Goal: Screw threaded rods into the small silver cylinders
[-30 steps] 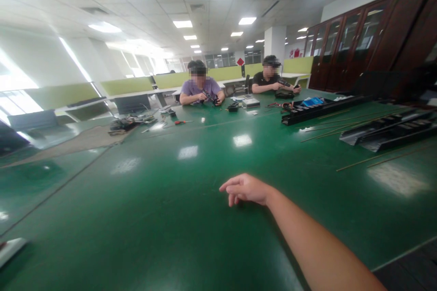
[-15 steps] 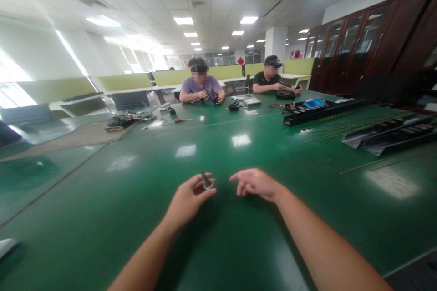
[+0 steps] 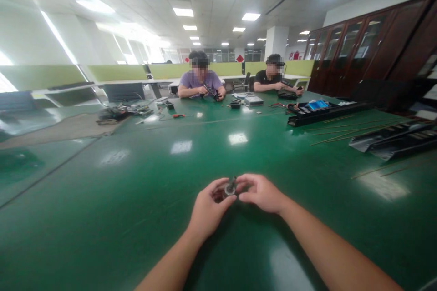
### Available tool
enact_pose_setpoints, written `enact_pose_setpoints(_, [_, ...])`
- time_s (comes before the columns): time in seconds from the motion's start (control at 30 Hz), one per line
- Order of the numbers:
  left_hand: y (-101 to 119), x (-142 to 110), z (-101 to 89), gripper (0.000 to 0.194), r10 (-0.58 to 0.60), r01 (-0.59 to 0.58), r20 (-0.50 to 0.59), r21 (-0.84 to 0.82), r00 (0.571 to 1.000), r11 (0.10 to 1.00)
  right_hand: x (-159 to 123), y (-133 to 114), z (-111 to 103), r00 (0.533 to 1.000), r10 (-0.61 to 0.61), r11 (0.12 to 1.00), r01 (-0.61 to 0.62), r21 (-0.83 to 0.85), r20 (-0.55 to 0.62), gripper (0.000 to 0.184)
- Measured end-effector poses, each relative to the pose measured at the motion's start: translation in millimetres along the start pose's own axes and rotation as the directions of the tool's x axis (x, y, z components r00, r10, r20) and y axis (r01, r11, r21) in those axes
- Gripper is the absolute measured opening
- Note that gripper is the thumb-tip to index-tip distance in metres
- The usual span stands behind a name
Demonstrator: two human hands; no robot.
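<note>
Between the thumb and fingers of my left hand (image 3: 209, 209) is a small metal part with a round flange and a thin shaft (image 3: 230, 189) pointing up. Its lower end is hidden by my fingers. Just to the right, my right hand (image 3: 264, 194) has its thumb and curved fingers apart, with the fingertips close to the shaft. Whether they touch it I cannot tell. Both hands are low over the green tabletop (image 3: 143, 200).
Two people sit across the table, each handling a dark device. An orange-handled screwdriver (image 3: 179, 116) lies on the far side. Black channel trays (image 3: 303, 119) and thin rods (image 3: 341, 133) are at the right. A heap of parts (image 3: 118, 114) sits at the far left.
My left hand has moved right with the metal part, closing the gap to my right hand. The right hand's pointing finger has curved, and its fingers now face the shaft.
</note>
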State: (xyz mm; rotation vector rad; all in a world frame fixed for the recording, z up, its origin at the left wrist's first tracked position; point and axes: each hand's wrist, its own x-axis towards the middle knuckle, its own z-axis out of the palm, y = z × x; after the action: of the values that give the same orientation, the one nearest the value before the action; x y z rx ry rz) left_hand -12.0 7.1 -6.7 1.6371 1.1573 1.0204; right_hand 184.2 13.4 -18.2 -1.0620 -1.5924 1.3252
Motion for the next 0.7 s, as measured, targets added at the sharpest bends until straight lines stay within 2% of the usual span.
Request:
enact_pose_setpoints(0.1, [2, -4, 0.3, 0.037, 0.070, -0.052, -0.096, 0.181, 0.993, 0.982, -4, -4, 0, 0.997, -0.048, 0.999, 0.048, 0.007, 0.057, 0.045])
enact_pose_setpoints(0.2, [7, -7, -0.1, 0.029, 0.160, -0.131, -0.116, 0.228, 0.980, 0.965, -6, -6, 0, 0.993, -0.067, 0.997, 0.062, 0.045, 0.096, 0.047])
enact_pose_setpoints(0.27, [12, -8, 0.3, 0.030, 0.137, -0.125, -0.087, 0.137, 0.987, 0.983, -7, -8, 1, 0.993, -0.058, 0.998, 0.055, 0.039, 0.105, 0.052])
enact_pose_setpoints(0.33, [15, -7, 1.1, 0.035, 0.077, -0.077, 0.002, -0.009, 0.997, 0.997, -8, -9, 2, 0.993, -0.055, 0.998, 0.052, 0.028, 0.100, 0.057])
enact_pose_setpoints(0.43, [13, -6, 3.1, 0.045, 0.030, 0.001, 0.141, -0.213, 0.990, 0.977, -8, -9, 3, 0.995, -0.071, 0.997, 0.068, 0.032, 0.076, 0.057])
enact_pose_setpoints(0.53, [7, -7, 6.2, 0.049, -0.054, 0.122, 0.176, -0.404, 0.983, 0.906, -9, -9, 5, 0.995, -0.072, 0.995, 0.067, 0.069, 0.070, 0.053])
enact_pose_setpoints(0.6, [5, -8, 8.4, 0.049, -0.106, 0.208, 0.224, -0.503, 0.969, 0.839, -9, -8, 6, 0.993, -0.085, 0.985, 0.071, 0.156, 0.082, 0.050])
enact_pose_setpoints(0.7, [5, -9, 11.0, 0.048, -0.109, 0.273, 0.305, -0.569, 0.946, 0.775, -10, -9, 8, 0.981, -0.104, 0.956, 0.054, 0.289, 0.163, 0.047])
